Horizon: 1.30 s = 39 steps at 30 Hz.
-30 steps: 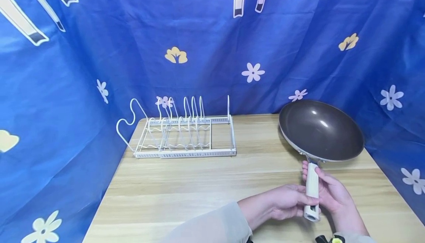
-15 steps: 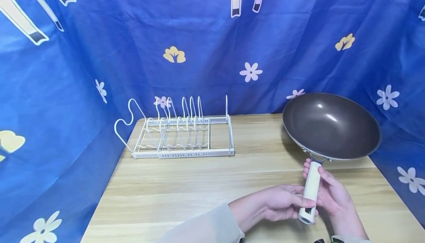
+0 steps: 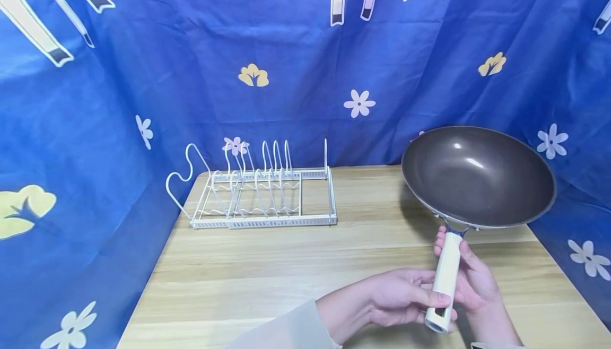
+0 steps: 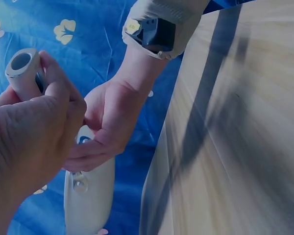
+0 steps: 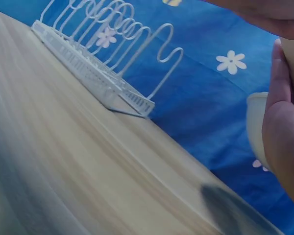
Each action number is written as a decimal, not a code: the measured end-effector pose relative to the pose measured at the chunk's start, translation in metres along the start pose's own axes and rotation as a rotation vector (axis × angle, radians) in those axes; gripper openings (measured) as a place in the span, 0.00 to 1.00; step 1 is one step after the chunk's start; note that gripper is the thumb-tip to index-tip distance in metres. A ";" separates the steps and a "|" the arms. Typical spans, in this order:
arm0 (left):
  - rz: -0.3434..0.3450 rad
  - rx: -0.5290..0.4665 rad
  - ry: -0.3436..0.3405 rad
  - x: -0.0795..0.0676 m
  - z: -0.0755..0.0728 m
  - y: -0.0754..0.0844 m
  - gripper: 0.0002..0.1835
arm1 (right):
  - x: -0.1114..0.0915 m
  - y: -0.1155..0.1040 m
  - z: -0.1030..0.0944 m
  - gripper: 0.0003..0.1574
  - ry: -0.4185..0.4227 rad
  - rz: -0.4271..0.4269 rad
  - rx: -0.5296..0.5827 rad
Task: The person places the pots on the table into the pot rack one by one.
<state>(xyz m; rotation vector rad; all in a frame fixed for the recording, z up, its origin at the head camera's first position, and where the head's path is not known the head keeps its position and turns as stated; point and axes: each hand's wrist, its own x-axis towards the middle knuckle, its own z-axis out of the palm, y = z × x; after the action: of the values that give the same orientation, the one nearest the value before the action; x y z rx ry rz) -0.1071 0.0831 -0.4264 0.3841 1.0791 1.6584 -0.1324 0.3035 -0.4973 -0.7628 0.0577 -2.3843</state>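
A wok (image 3: 477, 176) with a dark inside and a cream handle (image 3: 447, 267) is held above the right part of the table, its bowl pointing away and its inside facing up. The left hand (image 3: 398, 297) pinches the handle's lower end, thumb on top near the hanging slot. Farther up, by the bowl, the right hand (image 3: 479, 280) grips the handle from the right side, fingers wrapped beneath. Both hands show on the handle in the left wrist view, with the wok's cream outside (image 4: 90, 200) beyond. In the right wrist view the wok's outside (image 5: 256, 122) is partly hidden.
A white wire rack (image 3: 264, 221) with several upright loops stands at the back left of the wooden table (image 3: 267, 264). Blue patterned cloth (image 3: 296, 94) hangs behind the table and at both sides.
The wok has risen and shifted somewhat to the right, with its handle's end swinging left and toward the person. Both hands keep their hold. The rack stays put.
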 end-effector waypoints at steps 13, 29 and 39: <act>0.027 0.038 -0.145 -0.029 -0.015 0.003 0.21 | 0.008 0.011 0.019 0.29 0.115 -0.013 -0.199; -0.098 0.092 -0.134 -0.049 -0.010 0.012 0.22 | 0.028 0.030 0.049 0.29 0.385 0.034 -0.468; -0.088 0.183 0.017 -0.061 -0.009 0.003 0.18 | 0.038 0.041 0.054 0.22 0.476 0.071 -0.735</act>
<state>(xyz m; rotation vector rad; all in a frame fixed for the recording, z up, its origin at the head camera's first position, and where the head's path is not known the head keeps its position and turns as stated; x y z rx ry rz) -0.0924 0.0245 -0.4128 0.4351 1.2485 1.4927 -0.1044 0.2561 -0.4426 -0.4578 1.1795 -2.4136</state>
